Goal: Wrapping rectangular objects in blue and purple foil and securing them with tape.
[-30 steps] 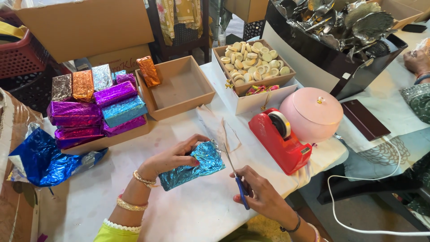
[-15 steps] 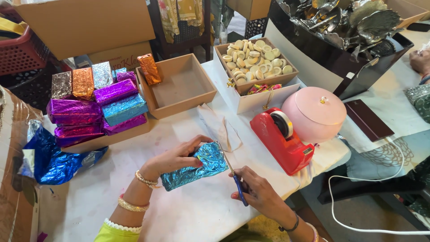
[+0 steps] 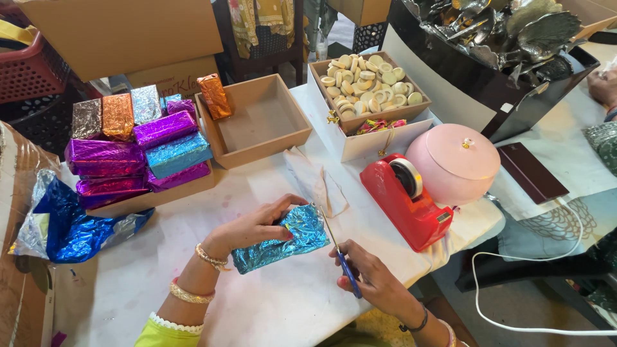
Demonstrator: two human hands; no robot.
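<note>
A crumpled sheet of blue foil (image 3: 71, 225) lies well to the left of the left hand (image 3: 257, 225), with a tray of foil-wrapped packets (image 3: 138, 144) up and to the left of that hand. The left hand is closed over the top of a blue foil packet (image 3: 283, 239), which is pressed against the white table (image 3: 283, 308). Just right of the packet, blue-handled scissors (image 3: 340, 260) are gripped by the right hand (image 3: 373, 279), fingers curled round the handle, blades touching the foil edge. An empty cardboard box (image 3: 257, 119) is placed above the hands. A red tape dispenser (image 3: 405, 199) and a pink lidded pot (image 3: 453, 164) are located up and to the right of the right hand.
</note>
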